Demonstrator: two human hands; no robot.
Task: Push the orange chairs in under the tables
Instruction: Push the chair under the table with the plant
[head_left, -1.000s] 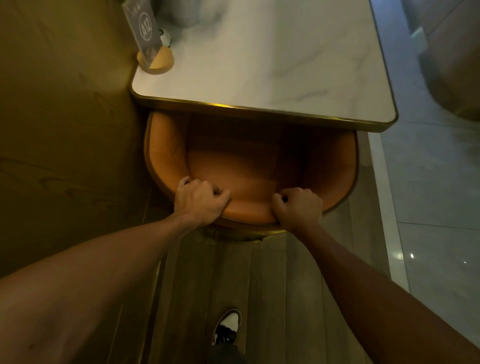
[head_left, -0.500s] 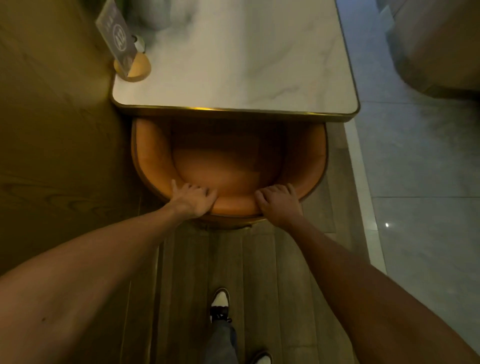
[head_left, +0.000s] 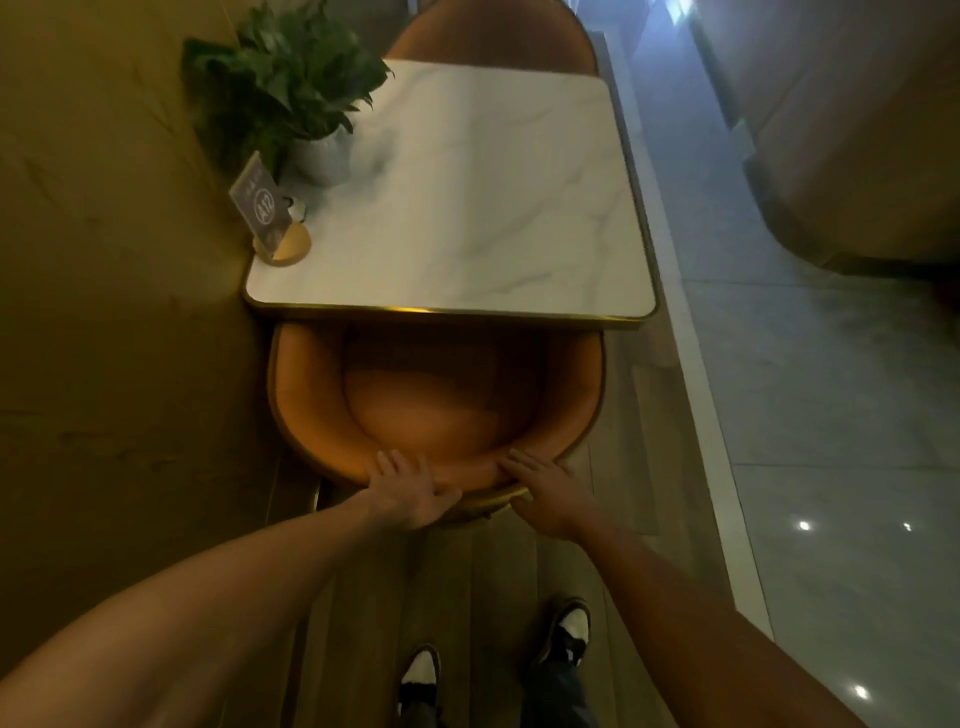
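An orange tub chair (head_left: 311, 415) stands at the near edge of a white marble table with a gold rim (head_left: 447, 312); the front of its seat is under the tabletop. My left hand (head_left: 408, 488) lies flat on the top of the chair's curved back, left of centre, fingers stretched out. My right hand (head_left: 545, 493) rests the same way right of centre, over the back's gold edge. Neither hand is wrapped around the back. A second orange chair (head_left: 493, 36) shows beyond the table's far edge.
A wooden wall (head_left: 104, 312) runs close along the left of the chair and table. On the table stand a potted plant (head_left: 280, 88) and an A12 sign (head_left: 262, 208). A tiled aisle (head_left: 831, 415) and a large rounded structure (head_left: 857, 156) lie to the right.
Both hands have gone from gripping the chair back to lying flat on it. The view has pulled back and tilted up, now showing the whole table, the plant and the far chair.
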